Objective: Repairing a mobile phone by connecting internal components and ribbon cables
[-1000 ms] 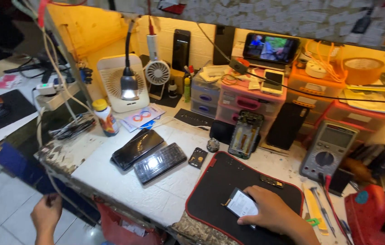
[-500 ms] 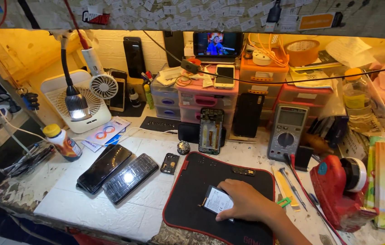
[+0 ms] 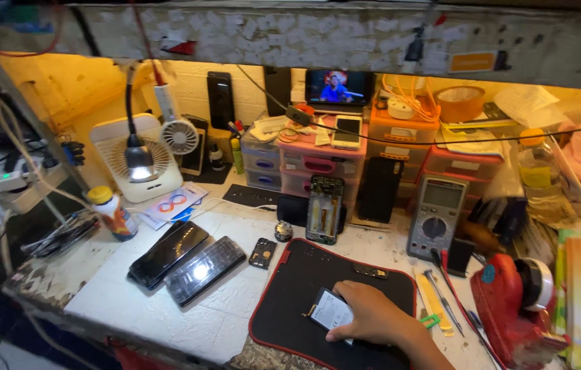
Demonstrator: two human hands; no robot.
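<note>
Lit lamp (image 3: pixel 139 164) over white workbench (image 3: pixel 119 301), yellow wall (image 3: pixel 64 89).

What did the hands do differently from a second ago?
The left hand, low at the bench edge a second ago, has dropped out of view. The right hand stays pressed on the small phone part on the black mat. The two phones haven't moved.

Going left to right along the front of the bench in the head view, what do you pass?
Bottle with yellow cap → two dark phones → black work mat → right hand on a small phone part → red tool.
</note>
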